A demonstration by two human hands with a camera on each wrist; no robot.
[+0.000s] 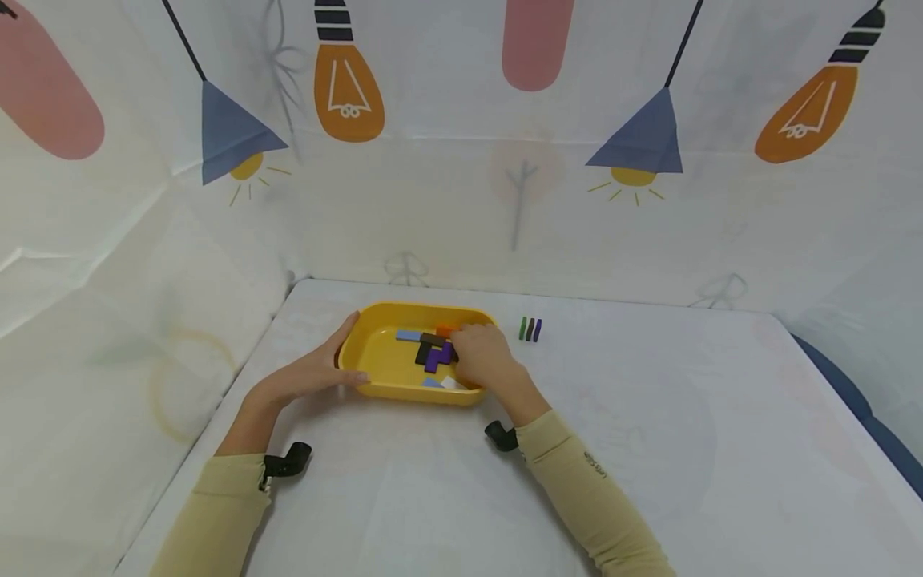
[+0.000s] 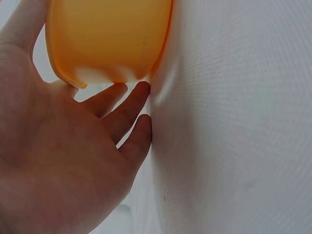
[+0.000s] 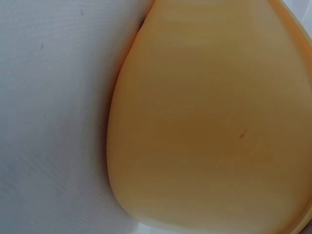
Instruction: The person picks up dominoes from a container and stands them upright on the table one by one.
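Observation:
A yellow tray (image 1: 389, 391) sits on the white table, with coloured flat block pieces in it. My left hand (image 1: 312, 375) holds the tray's left end, thumb at the front side and fingers along the end wall, as the left wrist view also shows. Inside the right part of the tray, my right hand (image 1: 486, 361) reaches down among the pieces; its fingertips are hidden. Close to it lie an orange piece (image 1: 445, 330), a purple zigzag piece (image 1: 434, 358), a brown piece (image 1: 433, 340) and a white piece (image 1: 450, 383). A light blue bar (image 1: 408, 335) lies farther left.
Three small bars stand in a row right of the tray: a green bar (image 1: 522, 328), a dark brown bar (image 1: 530, 329) and a purple bar (image 1: 537, 330). The white tabletop (image 1: 649, 449) extends right. A printed curtain (image 1: 447, 208) hangs behind.

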